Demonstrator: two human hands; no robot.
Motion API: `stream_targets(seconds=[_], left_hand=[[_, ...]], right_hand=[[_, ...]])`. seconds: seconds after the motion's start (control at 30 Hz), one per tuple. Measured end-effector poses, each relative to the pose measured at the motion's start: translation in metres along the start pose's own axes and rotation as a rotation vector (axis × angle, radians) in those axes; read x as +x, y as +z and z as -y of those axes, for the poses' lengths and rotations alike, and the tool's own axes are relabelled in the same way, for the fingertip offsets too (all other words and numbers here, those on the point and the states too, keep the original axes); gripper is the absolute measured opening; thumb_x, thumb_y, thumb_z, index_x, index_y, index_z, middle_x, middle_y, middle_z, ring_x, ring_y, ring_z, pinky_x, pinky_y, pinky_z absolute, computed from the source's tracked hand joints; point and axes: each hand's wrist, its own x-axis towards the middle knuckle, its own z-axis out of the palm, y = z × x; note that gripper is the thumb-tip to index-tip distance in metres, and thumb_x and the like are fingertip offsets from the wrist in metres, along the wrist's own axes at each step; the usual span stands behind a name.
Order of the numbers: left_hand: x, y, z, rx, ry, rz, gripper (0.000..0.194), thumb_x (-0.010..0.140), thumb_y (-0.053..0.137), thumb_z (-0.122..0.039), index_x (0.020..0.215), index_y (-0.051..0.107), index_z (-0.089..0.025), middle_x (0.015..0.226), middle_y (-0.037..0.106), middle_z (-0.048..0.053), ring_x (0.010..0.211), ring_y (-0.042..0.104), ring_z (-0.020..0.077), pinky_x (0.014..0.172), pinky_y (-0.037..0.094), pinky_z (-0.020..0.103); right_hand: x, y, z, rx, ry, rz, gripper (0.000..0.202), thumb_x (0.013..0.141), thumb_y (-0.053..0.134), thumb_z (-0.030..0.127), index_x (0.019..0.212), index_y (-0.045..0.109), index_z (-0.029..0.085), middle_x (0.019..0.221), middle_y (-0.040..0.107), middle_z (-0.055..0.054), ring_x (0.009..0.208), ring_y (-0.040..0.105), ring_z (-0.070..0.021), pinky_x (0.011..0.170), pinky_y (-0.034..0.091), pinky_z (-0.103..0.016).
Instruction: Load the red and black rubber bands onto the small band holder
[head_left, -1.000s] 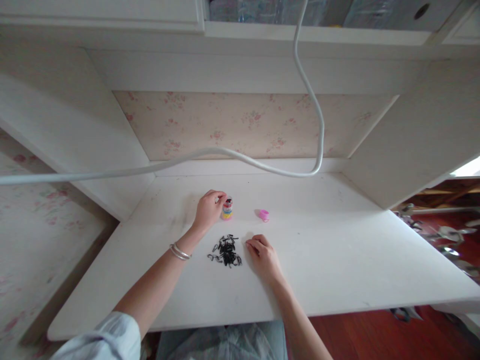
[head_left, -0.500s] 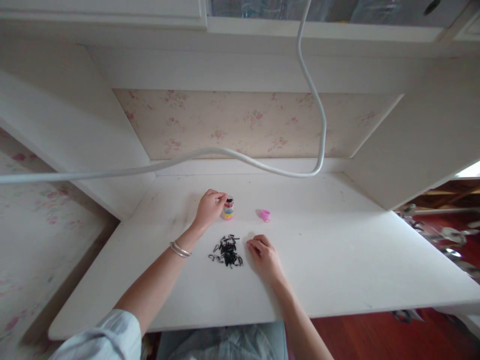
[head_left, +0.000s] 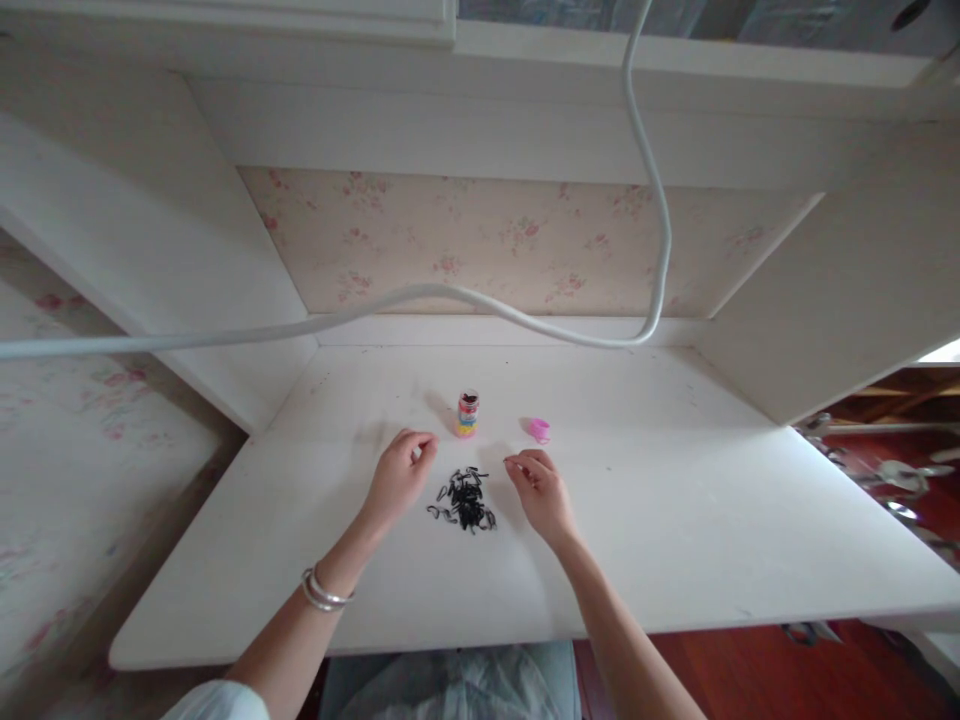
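Note:
A small clear jar (head_left: 466, 416) with a colourful label stands upright and uncapped on the white table, black bits showing at its mouth. In front of it lies a loose pile of small black bands (head_left: 468, 502). My left hand (head_left: 401, 475), with silver bangles on the wrist, is left of the pile, thumb and fingertips pinched together; nothing can be made out between them. Right of the pile is my right hand (head_left: 538, 490), its fingertips together on something dark and too small to name. A pink lid (head_left: 539, 430) lies right of the jar.
A white cable (head_left: 480, 300) hangs across the view above the table (head_left: 675, 520). White side panels and a flowered back wall (head_left: 450, 240) enclose the table's rear. At the far right, shiny objects show near the red floor.
My left hand has drawn back from the jar's mouth, towards me and to the left. My right hand has lifted slightly near the pile. The view has shifted a little.

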Motion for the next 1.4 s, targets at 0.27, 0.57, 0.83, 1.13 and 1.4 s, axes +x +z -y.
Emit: stream_targets(seconds=[0.27, 0.57, 0.83, 1.13, 1.4], left_hand=[[-0.085, 0.015, 0.025, 0.208, 0.013, 0.193, 0.024, 0.092, 0.044, -0.030, 0.105, 0.063, -0.025, 0.104, 0.060, 0.005, 0.079, 0.062, 0.0145, 0.076, 0.051, 0.029], [-0.091, 0.018, 0.034, 0.197, 0.055, 0.132, 0.023, 0.093, 0.042, -0.025, 0.101, 0.064, -0.025, 0.097, 0.062, 0.005, 0.086, 0.062, 0.0165, 0.082, 0.051, 0.031], [-0.091, 0.016, 0.036, 0.130, 0.044, 0.092, 0.025, 0.093, 0.041, -0.024, 0.097, 0.066, -0.025, 0.093, 0.063, 0.005, 0.083, 0.063, 0.0157, 0.078, 0.052, 0.029], [-0.091, 0.016, 0.037, 0.115, 0.046, 0.056, 0.023, 0.094, 0.041, -0.023, 0.097, 0.064, -0.023, 0.093, 0.066, 0.004, 0.087, 0.064, 0.0170, 0.079, 0.052, 0.031], [-0.093, 0.020, 0.044, 0.134, 0.043, 0.015, 0.023, 0.094, 0.041, -0.024, 0.099, 0.063, -0.021, 0.096, 0.065, 0.005, 0.087, 0.064, 0.0168, 0.080, 0.052, 0.032]], right_hand=[[0.086, 0.008, 0.052, -0.098, -0.246, 0.069, 0.025, 0.088, 0.053, 0.037, 0.093, 0.072, 0.022, 0.099, 0.058, -0.006, 0.079, 0.057, -0.0128, 0.063, 0.048, -0.023], [0.136, 0.021, 0.071, -0.439, -0.349, 0.287, 0.016, 0.081, 0.060, 0.021, 0.081, 0.075, 0.024, 0.098, 0.063, -0.004, 0.088, 0.060, -0.0150, 0.085, 0.045, -0.027], [0.148, 0.021, 0.076, -0.515, -0.259, 0.337, 0.016, 0.079, 0.061, 0.024, 0.071, 0.075, 0.024, 0.098, 0.067, -0.001, 0.079, 0.062, -0.0140, 0.073, 0.044, -0.024], [0.142, 0.011, 0.075, -0.365, -0.323, 0.274, 0.019, 0.083, 0.057, 0.024, 0.076, 0.075, 0.023, 0.095, 0.067, -0.002, 0.082, 0.062, -0.0133, 0.078, 0.046, -0.025], [0.124, -0.001, 0.060, -0.226, -0.253, 0.200, 0.020, 0.085, 0.056, 0.032, 0.082, 0.073, 0.022, 0.092, 0.067, -0.004, 0.078, 0.061, -0.0137, 0.070, 0.047, -0.026]])
